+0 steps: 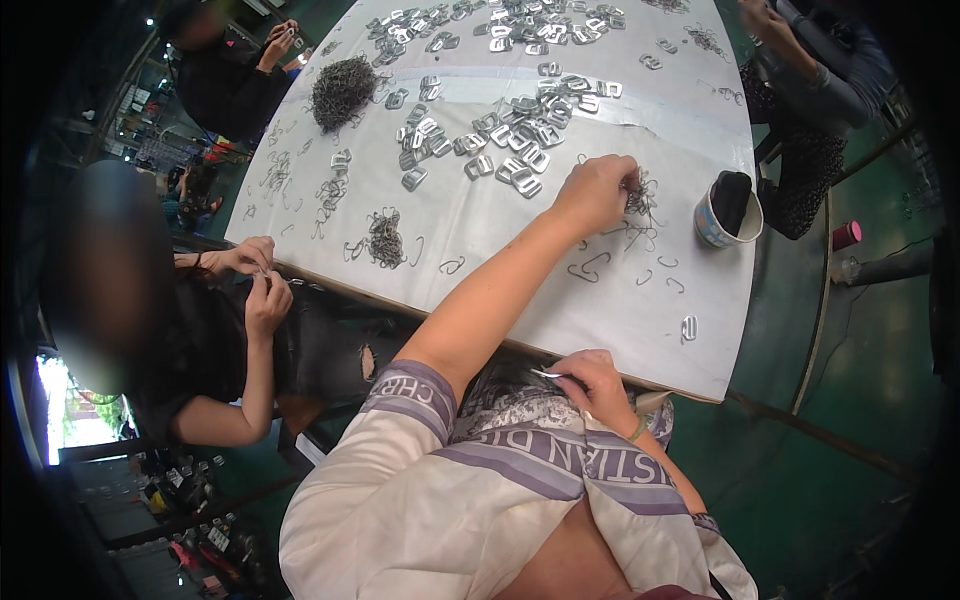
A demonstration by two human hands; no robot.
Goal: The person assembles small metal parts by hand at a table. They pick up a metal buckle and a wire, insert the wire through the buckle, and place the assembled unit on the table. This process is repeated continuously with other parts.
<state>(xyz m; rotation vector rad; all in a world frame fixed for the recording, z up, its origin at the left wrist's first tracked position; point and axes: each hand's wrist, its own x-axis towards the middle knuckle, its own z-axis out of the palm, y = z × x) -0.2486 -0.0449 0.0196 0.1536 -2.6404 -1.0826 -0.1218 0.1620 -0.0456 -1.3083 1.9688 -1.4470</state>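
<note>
- Apparently partway through, to judge by the loose supply on the desk [640,345]: plenty left to handle, counting buckles [525,183] scattered across the middle and a dense heap of hooks [342,92] toward the far left.
- Hard to count anything as done; cannot pick out a finished piece among the scatter.
- At the right hand [597,385]: clamped between thumb and fingers on a shiny metal piece [545,374], low over the lap [500,405], just off the desk's near edge.
- At the left hand [598,195]: stretched out over the desk, right beside a small hook pile [643,197], touching or nearly so. Cannot tell whether pinched on a hook or apart, given partly hidden fingertips.
- Around that pile: stray hooks [590,270] on the near side, a paper cup [712,228] to the right.
</note>
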